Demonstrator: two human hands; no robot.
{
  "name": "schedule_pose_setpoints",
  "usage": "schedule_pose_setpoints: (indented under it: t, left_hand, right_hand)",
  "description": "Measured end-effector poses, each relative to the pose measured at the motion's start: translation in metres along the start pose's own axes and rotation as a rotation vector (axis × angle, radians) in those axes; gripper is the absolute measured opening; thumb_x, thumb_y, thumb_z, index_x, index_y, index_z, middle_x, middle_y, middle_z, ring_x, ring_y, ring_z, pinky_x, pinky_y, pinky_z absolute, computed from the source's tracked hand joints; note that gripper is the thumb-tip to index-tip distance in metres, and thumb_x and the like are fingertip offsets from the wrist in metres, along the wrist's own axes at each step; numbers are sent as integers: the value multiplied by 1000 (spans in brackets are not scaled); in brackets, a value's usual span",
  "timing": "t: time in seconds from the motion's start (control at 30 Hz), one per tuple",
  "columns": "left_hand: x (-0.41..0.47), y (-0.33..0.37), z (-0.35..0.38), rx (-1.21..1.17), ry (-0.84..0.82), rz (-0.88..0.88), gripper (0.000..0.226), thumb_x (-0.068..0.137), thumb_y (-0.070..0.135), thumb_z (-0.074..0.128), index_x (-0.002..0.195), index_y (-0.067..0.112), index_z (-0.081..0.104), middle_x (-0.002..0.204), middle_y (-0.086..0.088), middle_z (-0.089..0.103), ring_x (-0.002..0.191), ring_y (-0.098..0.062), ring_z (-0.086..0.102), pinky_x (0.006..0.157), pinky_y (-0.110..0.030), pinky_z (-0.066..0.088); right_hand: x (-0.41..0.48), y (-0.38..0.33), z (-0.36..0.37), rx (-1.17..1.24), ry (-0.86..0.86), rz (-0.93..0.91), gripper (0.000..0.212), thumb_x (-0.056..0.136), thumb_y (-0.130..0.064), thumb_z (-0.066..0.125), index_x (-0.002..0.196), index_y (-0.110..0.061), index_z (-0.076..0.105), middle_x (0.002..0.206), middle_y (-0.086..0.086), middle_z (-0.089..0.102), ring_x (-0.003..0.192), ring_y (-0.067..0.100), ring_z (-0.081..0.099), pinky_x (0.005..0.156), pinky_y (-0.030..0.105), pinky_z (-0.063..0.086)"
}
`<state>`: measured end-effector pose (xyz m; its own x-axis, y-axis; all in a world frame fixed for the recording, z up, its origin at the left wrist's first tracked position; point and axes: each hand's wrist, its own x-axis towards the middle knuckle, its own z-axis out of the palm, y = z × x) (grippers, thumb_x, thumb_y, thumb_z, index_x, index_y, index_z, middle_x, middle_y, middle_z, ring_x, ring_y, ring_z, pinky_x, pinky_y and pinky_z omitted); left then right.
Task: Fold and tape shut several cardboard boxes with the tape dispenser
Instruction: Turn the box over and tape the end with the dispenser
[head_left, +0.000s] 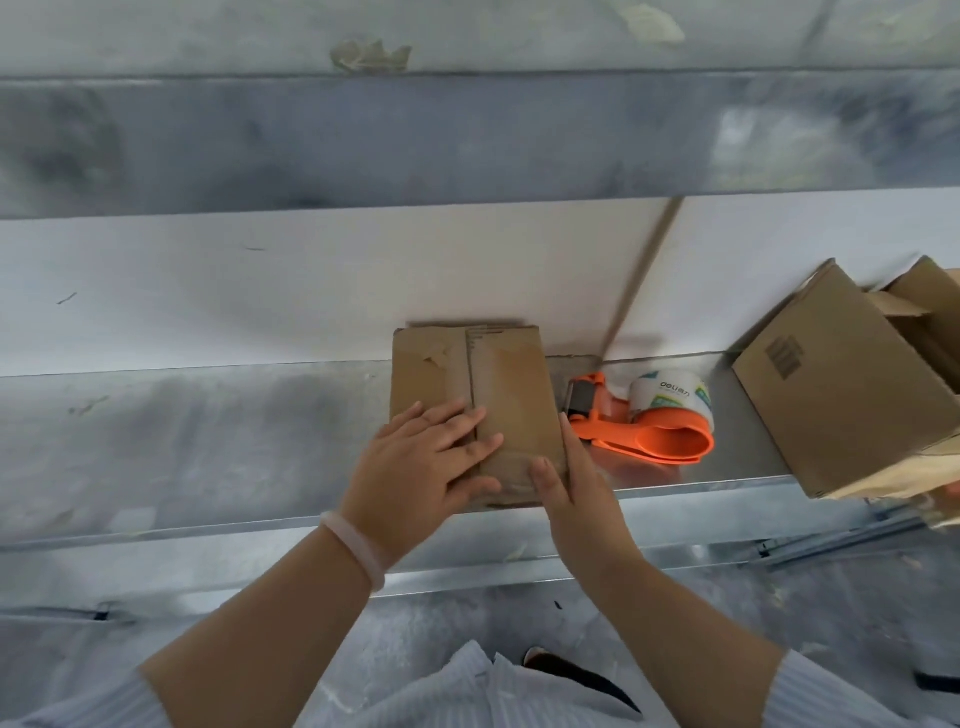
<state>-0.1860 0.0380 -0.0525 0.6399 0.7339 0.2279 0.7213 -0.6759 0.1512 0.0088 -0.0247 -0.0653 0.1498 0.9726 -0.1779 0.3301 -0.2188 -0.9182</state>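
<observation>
Pressing down on the top flaps, the left hand lay with its fingers straight and spread across the seam of the small cardboard box, grasping nothing. The right hand braced the same box. Its fingers ran straight along the right wall and its thumb rested on top near the close edge, with nothing curled round the cardboard. The box sat on the metal shelf, directly under the left fingertips.

The step in hand looked like holding the flaps closed ahead of taping. To do it well, the left fingers should probably hold both flaps level and meeting at the seam, so no gap opens. The right hand could then let go and take the tape dispenser, which lay on its side just beyond the right fingers.

Counted, there was one box under the hands and one orange dispenser carrying one roll. Well past the right fingers stood two more boxes: a larger box and, behind it, a rear box cut off by the frame edge.
</observation>
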Motion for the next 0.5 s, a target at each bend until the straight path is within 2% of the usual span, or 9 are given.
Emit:
schedule_pose_setpoints:
  t: [0.07, 0.13, 0.2, 0.3, 0.37, 0.5]
  left_hand:
    - [-10, -14, 4, 2, 22, 74, 48, 97, 58, 37, 128, 30, 62, 138, 5, 56, 132, -15, 49, 110, -42, 38]
    - [-11, -21, 6, -38, 24, 106, 49, 98, 57, 36, 131, 29, 60, 141, 5, 53, 135, -14, 45, 113, -40, 32]
    - [-7, -25, 6, -75, 17, 114, 50, 98, 57, 35, 133, 29, 58, 144, 4, 51, 137, -14, 42, 114, -40, 30]
    - [-8, -29, 6, -55, 1, 149, 50, 98, 55, 36, 138, 29, 53, 147, 5, 46, 140, -14, 38, 114, -41, 30]
    - [-10, -31, 8, -33, 25, 167, 48, 98, 53, 39, 138, 29, 52, 147, 4, 47, 139, -15, 38, 113, -43, 33]
    - [-9, -31, 12, -39, 105, 202, 44, 97, 48, 47, 133, 26, 58, 143, 2, 52, 136, -16, 43, 109, -45, 39]
  right_hand:
    - [-1, 2, -2, -76, -6, -43, 75, 88, -61, 41, 154, -39, 16, 133, -21, 46, 119, 3, 49, 99, 26, 42]
    - [2, 4, -4, -137, -17, -77, 70, 90, -57, 40, 152, -43, 12, 132, -22, 43, 120, 4, 48, 99, 26, 41]
    - [6, 7, -7, -224, -21, -149, 63, 94, -54, 38, 151, -46, 12, 140, -20, 40, 127, 4, 43, 103, 27, 39]
    - [15, 15, -14, -466, 32, -440, 52, 98, -58, 35, 147, -41, 32, 159, -4, 25, 141, 5, 25, 113, 31, 31]
    - [24, 23, -20, -604, 21, -634, 50, 100, -55, 36, 142, -32, 47, 158, 4, 31, 143, 18, 31, 114, 38, 33]
    - [37, 26, -34, -716, -51, -766, 45, 102, -48, 37, 139, -31, 53, 154, 1, 38, 141, 28, 36, 111, 46, 39]
